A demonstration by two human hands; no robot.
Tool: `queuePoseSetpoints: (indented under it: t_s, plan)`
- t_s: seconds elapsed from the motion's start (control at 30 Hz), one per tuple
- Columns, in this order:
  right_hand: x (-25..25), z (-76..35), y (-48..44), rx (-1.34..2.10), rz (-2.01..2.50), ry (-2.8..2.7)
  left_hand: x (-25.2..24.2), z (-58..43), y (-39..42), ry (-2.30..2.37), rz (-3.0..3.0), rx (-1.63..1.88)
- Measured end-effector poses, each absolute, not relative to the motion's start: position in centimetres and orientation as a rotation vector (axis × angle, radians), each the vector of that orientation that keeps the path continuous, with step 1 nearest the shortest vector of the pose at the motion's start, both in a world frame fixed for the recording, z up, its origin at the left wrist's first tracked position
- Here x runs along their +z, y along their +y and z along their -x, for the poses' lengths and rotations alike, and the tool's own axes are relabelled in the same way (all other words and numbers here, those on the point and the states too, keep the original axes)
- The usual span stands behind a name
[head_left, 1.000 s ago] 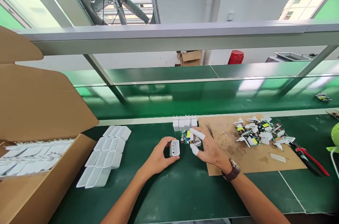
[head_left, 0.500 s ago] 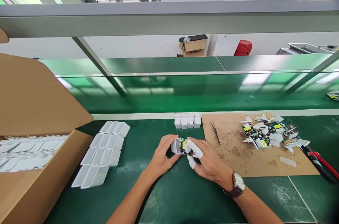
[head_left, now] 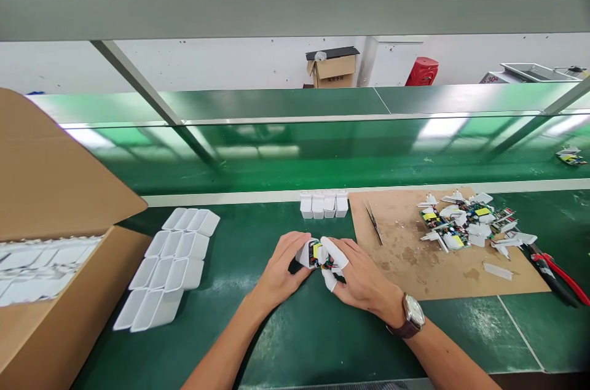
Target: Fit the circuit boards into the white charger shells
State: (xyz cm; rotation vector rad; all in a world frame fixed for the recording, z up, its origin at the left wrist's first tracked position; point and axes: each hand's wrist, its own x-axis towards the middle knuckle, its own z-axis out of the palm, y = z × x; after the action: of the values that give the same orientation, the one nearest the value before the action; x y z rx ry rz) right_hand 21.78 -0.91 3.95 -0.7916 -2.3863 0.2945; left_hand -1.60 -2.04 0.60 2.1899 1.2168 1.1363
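My left hand [head_left: 282, 264] is closed around a small white plastic housing [head_left: 305, 253] in front of me. White coverings wrap the thumb and a finger of my right hand [head_left: 357, 270], which pinches a small circuit board [head_left: 317, 251] with a yellow part on it. The board sits at the open end of the housing, partly inside it as far as I can see. Fingers hide the rest of both pieces. To the left lie several rows of open white housings [head_left: 177, 245], and a short row of white housings [head_left: 324, 204] stands behind my hands.
A brown board [head_left: 401, 273] at right carries tweezers [head_left: 373, 222], a pile of circuit boards with white parts [head_left: 474, 221] and a white strip [head_left: 498, 271]. Red-and-black pliers [head_left: 555, 276] lie at its right edge. An open cardboard box [head_left: 87, 298] of white parts stands at left.
The view has tilted down slightly and shifted. My hands keep their hold, and the circuit board has turned a little at the housing's opening and looks nearer to it.
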Motion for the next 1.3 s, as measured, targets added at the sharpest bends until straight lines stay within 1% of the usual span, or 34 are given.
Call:
queuePoseSetpoints:
  t_s: [0.57, 1.3]
  plan:
    - [4.2, -21.9, -0.8, 0.272, 0.78, -2.36, 0.9, 1.4, -2.1, 1.189, -2.302, 1.171]
    - [3.4, -22.8, -0.2, 0.525, 0.825, -2.385, 0.2, 1.4, -2.4, 1.233, -2.208, 1.109]
